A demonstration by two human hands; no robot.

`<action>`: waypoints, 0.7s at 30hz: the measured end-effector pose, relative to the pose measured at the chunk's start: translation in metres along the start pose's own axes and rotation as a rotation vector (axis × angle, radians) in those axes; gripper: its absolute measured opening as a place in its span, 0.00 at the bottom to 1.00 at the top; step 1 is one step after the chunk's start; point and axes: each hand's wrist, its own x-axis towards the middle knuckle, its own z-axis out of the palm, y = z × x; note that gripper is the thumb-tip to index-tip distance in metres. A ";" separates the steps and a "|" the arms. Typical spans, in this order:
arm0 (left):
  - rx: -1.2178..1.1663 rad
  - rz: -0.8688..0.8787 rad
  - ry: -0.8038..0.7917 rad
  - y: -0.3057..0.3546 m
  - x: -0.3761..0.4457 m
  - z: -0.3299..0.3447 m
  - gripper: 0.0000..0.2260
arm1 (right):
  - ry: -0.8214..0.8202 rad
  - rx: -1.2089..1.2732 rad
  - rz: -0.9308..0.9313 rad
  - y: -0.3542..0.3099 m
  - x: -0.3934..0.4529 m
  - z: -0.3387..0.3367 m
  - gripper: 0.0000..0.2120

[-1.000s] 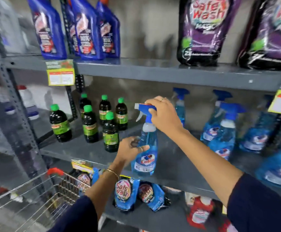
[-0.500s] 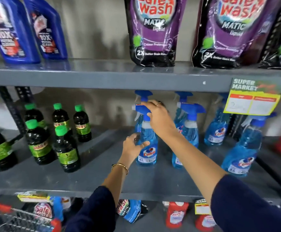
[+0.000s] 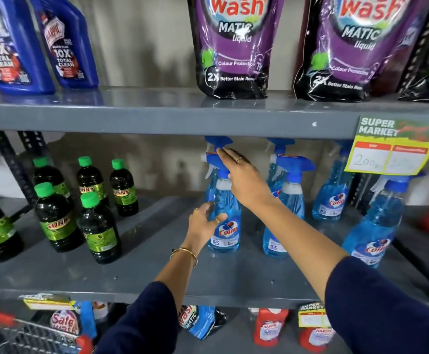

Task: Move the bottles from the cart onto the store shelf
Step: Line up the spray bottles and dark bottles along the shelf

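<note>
A blue Colin spray bottle (image 3: 227,233) stands upright on the grey middle shelf (image 3: 157,277), in front of another like it. My left hand (image 3: 204,223) wraps the left side of its body, thumb across the front. My right hand (image 3: 244,177) lies over its blue sprayer head, fingers stretched forward and thumb at the neck. More blue spray bottles (image 3: 285,200) stand to the right in rows. The cart (image 3: 17,333), wire with a red handle, shows at the bottom left corner; its contents are hidden.
Dark bottles with green caps (image 3: 55,218) crowd the shelf's left side. The upper shelf (image 3: 157,116) hangs low over the sprayer heads and carries purple pouches (image 3: 234,47) and blue cleaner bottles (image 3: 65,47). A yellow price tag (image 3: 389,154) hangs at right.
The spray bottle went from the shelf's front edge back and right to its spot in the row. My view shifted right, and my right fingers have straightened over the sprayer head.
</note>
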 end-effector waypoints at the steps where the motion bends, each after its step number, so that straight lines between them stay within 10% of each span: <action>1: 0.039 -0.002 -0.001 -0.001 0.000 0.000 0.21 | -0.040 -0.002 0.001 0.001 0.000 -0.002 0.36; 6: 0.202 -0.041 -0.052 -0.006 -0.011 -0.004 0.22 | -0.074 -0.001 0.058 0.007 -0.015 -0.003 0.38; 14: 0.357 0.123 0.083 -0.036 -0.058 0.003 0.24 | 0.500 -0.093 0.240 0.029 -0.093 0.023 0.08; 21: 0.588 0.032 0.034 -0.071 -0.092 0.033 0.32 | 0.304 0.077 0.697 0.049 -0.130 0.058 0.25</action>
